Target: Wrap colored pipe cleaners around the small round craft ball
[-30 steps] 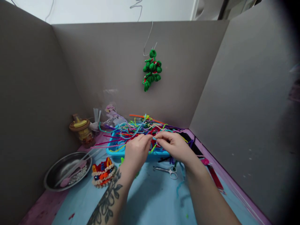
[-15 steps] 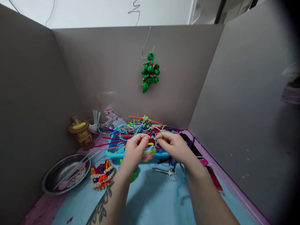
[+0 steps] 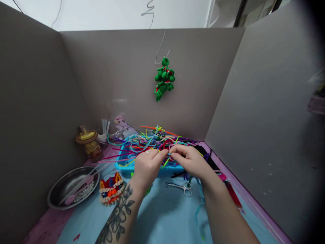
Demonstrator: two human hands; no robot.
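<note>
My left hand (image 3: 148, 166) is closed, back of the hand up, with its fingertips pinched on a short bit of light-blue pipe cleaner (image 3: 169, 154). Thumb and forefinger of my right hand (image 3: 186, 158) pinch the same bit from the other side, and the fingertips of both hands nearly touch. The striped fuzzy piece seen earlier is hidden by my left hand. Behind the hands, a blue tray (image 3: 149, 172) holds a tangle of colourful pipe cleaners (image 3: 142, 140). A light-blue strand (image 3: 199, 200) hangs beside my right forearm.
Small scissors (image 3: 179, 186) lie on the blue mat. To the left are a steel bowl (image 3: 54, 198) with a pink spoon, an orange-and-red fuzzy piece (image 3: 111, 191) and a lidded jar (image 3: 90, 145). A green ornament (image 3: 164, 79) hangs from a wire. Grey panels (image 3: 127, 67) enclose the space.
My left hand has turned over, back upward, and moved in toward my right fingertips. The pink, green and yellow striped piece below it has gone out of sight.
</note>
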